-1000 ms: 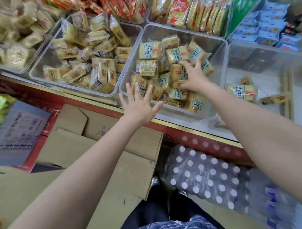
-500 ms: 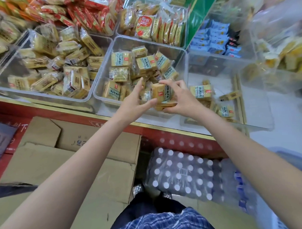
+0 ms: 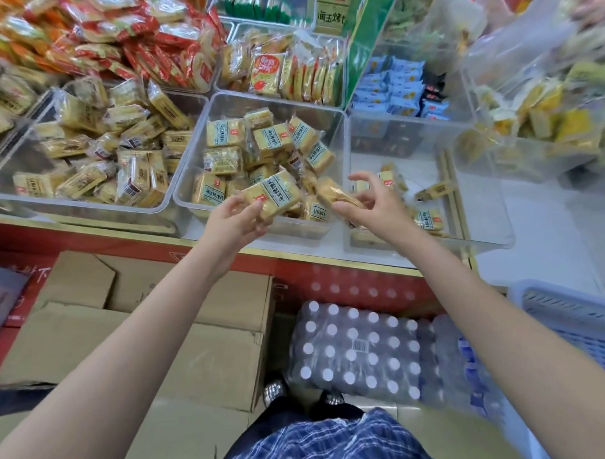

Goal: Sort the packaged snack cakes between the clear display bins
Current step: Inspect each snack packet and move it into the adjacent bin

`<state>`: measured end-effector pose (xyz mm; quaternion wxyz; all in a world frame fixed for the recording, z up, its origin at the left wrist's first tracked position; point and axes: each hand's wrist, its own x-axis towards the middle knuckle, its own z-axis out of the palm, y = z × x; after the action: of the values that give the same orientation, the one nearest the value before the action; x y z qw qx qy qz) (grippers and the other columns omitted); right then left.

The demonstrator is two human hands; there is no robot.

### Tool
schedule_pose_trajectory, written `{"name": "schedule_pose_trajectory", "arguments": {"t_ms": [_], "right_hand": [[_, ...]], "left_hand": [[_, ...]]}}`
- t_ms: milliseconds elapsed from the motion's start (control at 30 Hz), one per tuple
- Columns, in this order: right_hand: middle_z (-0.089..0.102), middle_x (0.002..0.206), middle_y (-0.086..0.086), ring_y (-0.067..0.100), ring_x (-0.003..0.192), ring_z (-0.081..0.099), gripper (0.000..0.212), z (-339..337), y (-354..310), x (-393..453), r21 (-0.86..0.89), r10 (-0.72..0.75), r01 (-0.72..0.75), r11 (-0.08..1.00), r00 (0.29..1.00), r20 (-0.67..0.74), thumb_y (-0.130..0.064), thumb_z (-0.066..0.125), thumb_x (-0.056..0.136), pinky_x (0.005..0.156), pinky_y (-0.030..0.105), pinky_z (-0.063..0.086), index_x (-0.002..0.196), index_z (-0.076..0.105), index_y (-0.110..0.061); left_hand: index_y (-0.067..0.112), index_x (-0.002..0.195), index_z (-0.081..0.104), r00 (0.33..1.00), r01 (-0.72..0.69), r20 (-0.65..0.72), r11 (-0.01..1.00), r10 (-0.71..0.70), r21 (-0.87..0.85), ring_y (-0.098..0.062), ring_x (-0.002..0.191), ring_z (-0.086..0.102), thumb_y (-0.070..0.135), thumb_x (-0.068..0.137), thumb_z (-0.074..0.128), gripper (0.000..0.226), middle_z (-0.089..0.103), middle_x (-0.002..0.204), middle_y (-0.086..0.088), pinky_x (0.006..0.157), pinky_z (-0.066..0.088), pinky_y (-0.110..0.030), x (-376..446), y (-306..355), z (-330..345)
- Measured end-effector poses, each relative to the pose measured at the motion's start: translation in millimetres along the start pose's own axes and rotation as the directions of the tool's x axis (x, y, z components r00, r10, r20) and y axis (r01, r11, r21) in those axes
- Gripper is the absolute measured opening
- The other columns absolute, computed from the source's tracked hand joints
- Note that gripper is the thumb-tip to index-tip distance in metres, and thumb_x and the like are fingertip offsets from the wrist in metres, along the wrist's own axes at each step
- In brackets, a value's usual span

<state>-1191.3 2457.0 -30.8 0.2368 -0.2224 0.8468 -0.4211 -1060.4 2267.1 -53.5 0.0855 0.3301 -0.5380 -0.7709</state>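
Left hand (image 3: 237, 219) pinched one snack cake (image 3: 270, 194) over the middle bin (image 3: 190, 195), right hand (image 3: 368, 203) curled round another (image 3: 334, 194) near the right bin (image 3: 348, 207), and either slick wrapper could have slipped from those light fingertip grips.

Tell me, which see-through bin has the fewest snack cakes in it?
The right bin, beside the right hand. Only a few cakes lie in it, with bare floor showing; the middle bin and left bin are heaped.

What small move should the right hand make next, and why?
Probably carry its snack cake rightward and drop it into the right bin. The right hand already pinches it at that bin's edge, where few packs lie.
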Motion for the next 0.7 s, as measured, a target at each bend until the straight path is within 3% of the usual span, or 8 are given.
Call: {"name": "schedule_pose_trajectory", "arguments": {"t_ms": [100, 167, 267, 367, 467, 600, 700], "right_hand": [[0.066, 0.106, 0.002, 0.013, 0.087, 0.064, 0.042, 3.4, 10.1, -14.9, 0.26, 0.085, -0.088, 0.961, 0.996, 0.024, -0.029, 0.062, 0.09, 0.063, 0.018, 0.052, 0.127, 0.045, -0.021], [0.063, 0.11, 0.002, 0.016, 0.094, 0.063, 0.043, 6.8, 19.7, -21.0, 0.313, 0.115, -0.118, 0.942, 0.993, 0.029, -0.025, 0.066, 0.087, 0.068, 0.02, 0.053, 0.126, 0.047, -0.022], [0.053, 0.12, 0.001, 0.017, 0.108, 0.054, 0.063, 5.1, 26.7, -23.7, 0.277, 0.128, -0.121, 0.953, 0.992, -0.008, -0.022, 0.077, 0.077, 0.088, 0.032, 0.051, 0.132, 0.046, -0.02], [0.049, 0.122, -0.002, 0.016, 0.11, 0.05, 0.071, -1.2, 24.9, -23.2, 0.249, 0.109, -0.091, 0.964, 0.992, -0.06, -0.02, 0.08, 0.074, 0.089, 0.031, 0.048, 0.136, 0.045, -0.017], [0.051, 0.127, -0.001, 0.02, 0.113, 0.053, 0.069, -7.9, 21.5, -22.8, 0.303, 0.085, -0.06, 0.951, 0.994, -0.071, -0.02, 0.081, 0.071, 0.097, 0.042, 0.048, 0.132, 0.048, -0.025], [0.055, 0.119, -0.003, 0.007, 0.099, 0.056, 0.071, -12.2, 16.1, -26.4, 0.297, 0.049, -0.031, 0.954, 0.997, -0.054, -0.017, 0.077, 0.077, 0.092, 0.031, 0.046, 0.139, 0.043, -0.024], [0.056, 0.123, 0.001, 0.016, 0.108, 0.056, 0.077, -11.4, 13.7, -26.1, 0.223, 0.014, -0.001, 0.975, 0.998, -0.058, -0.018, 0.077, 0.077, 0.096, 0.034, 0.046, 0.143, 0.039, -0.021]], "left_hand": [[0.007, 0.119, 0.049, 0.997, 0.041, 0.069, 0.997, -0.037, -0.062, -0.021, 0.091, 0.068, 0.01, 0.094, 0.054, 0.026, 0.067, 0.107, -0.011, 0.073, 0.057, -0.024, -5.8, -12.8, -0.5], [0.007, 0.121, 0.05, 0.994, 0.06, 0.101, 0.995, -0.052, -0.082, -0.023, 0.094, 0.068, 0.009, 0.094, 0.053, 0.027, 0.067, 0.108, -0.011, 0.077, 0.058, -0.026, -8.5, -19.6, 3.0], [0.009, 0.115, 0.054, 0.986, 0.069, 0.155, 0.993, -0.054, -0.098, -0.023, 0.093, 0.07, 0.007, 0.093, 0.053, 0.022, 0.07, 0.102, -0.009, 0.077, 0.057, -0.027, -11.2, -22.3, 9.8], [0.011, 0.111, 0.057, 0.982, 0.067, 0.185, 0.993, -0.048, -0.099, -0.023, 0.095, 0.069, 0.005, 0.093, 0.054, 0.019, 0.071, 0.103, -0.01, 0.079, 0.057, -0.029, -11.8, -17.9, 16.9], [0.011, 0.107, 0.056, 0.977, 0.061, 0.208, 0.995, -0.044, -0.073, -0.023, 0.097, 0.068, 0.003, 0.092, 0.055, 0.017, 0.07, 0.105, -0.011, 0.087, 0.056, -0.033, -12.3, -14.1, 21.8], [0.014, 0.096, 0.053, 0.973, 0.077, 0.217, 0.997, -0.08, 0.022, -0.023, 0.102, 0.064, 0.006, 0.09, 0.058, 0.012, 0.065, 0.114, -0.014, 0.097, 0.049, -0.039, -13.7, -10.6, 27.4], [0.014, 0.1, 0.053, 0.972, 0.038, 0.221, 0.978, -0.084, 0.206, -0.02, 0.102, 0.062, 0.007, 0.088, 0.062, 0.017, 0.063, 0.112, -0.013, 0.098, 0.047, -0.035, -14.6, -5.9, 33.7]]}}
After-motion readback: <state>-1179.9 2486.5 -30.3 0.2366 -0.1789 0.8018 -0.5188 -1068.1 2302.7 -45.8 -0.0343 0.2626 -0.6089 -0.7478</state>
